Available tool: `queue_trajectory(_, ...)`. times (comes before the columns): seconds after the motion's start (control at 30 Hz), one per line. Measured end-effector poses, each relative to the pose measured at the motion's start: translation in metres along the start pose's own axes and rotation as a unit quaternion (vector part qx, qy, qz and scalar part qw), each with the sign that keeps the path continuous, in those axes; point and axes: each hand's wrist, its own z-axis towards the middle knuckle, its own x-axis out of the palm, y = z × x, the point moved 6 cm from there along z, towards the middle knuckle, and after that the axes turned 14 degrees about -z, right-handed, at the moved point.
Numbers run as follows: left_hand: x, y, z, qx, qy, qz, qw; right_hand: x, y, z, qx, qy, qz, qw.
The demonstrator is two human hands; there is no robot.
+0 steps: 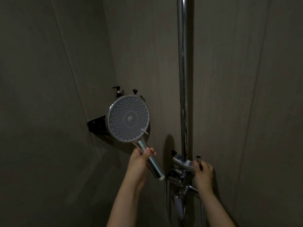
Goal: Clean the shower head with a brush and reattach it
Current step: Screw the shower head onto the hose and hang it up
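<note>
Dim shower corner: a black corner shelf (96, 126) with dark pump bottles (118, 92) sits right behind the round chrome shower head with its grey nozzle face (128, 118). That face looks back at the camera, handle slanting down-right. Left hand (139, 163) fingers wrapped round the handle. Right hand (203, 173) grips a chrome valve knob (198, 159) beside the upright chrome riser pipe (182, 79).

Dim, grainy view; my pole (182, 63) glints, the walls (49, 79) bow at the edges, corners go dark.
</note>
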Motion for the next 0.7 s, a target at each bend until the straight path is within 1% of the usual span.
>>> queue_trajectory(0.07,-0.004,-0.005,0.001,0.008,0.0,0.002,1.0,-0.002,0.003,0.002,-0.01,-0.01,0.013,1.0)
queue_trajectory(0.17,-0.009,-0.009,0.001,0.015,0.001,-0.013,1.0,-0.008,0.01,0.005,-0.002,-0.021,0.086,0.996)
queue_trajectory(0.23,-0.01,-0.01,0.001,0.009,0.002,-0.03,1.0,-0.011,0.016,0.002,-0.003,-0.005,0.12,0.993)
queue_trajectory(0.3,-0.012,-0.009,0.002,0.007,-0.002,-0.035,0.999,-0.011,0.019,-0.002,-0.017,0.006,0.121,0.993)
queue_trajectory(0.37,-0.015,-0.009,0.002,0.008,-0.008,-0.034,0.999,-0.018,0.02,-0.003,-0.038,-0.032,0.092,0.994)
queue_trajectory(0.43,-0.015,-0.008,0.002,0.01,-0.008,-0.036,0.999,-0.035,0.028,0.003,-0.064,-0.1,0.059,0.991)
queue_trajectory(0.47,-0.015,-0.008,0.002,0.01,-0.009,-0.038,0.999,-0.045,0.034,0.008,-0.074,-0.116,0.069,0.988)
queue_trajectory(0.5,-0.014,-0.008,0.002,0.009,-0.01,-0.039,0.999,-0.052,0.041,0.014,-0.085,-0.115,0.081,0.986)
queue_trajectory(0.57,-0.012,-0.007,0.002,0.008,-0.009,-0.044,0.999,-0.055,0.057,0.023,-0.114,-0.074,0.069,0.988)
queue_trajectory(0.63,-0.008,-0.006,0.004,0.004,-0.004,-0.05,0.999,-0.047,0.072,0.023,-0.138,-0.01,0.04,0.99)
queue_trajectory(0.7,-0.004,-0.007,0.005,0.002,0.001,-0.05,0.999,-0.037,0.084,0.016,-0.144,0.053,0.017,0.988)
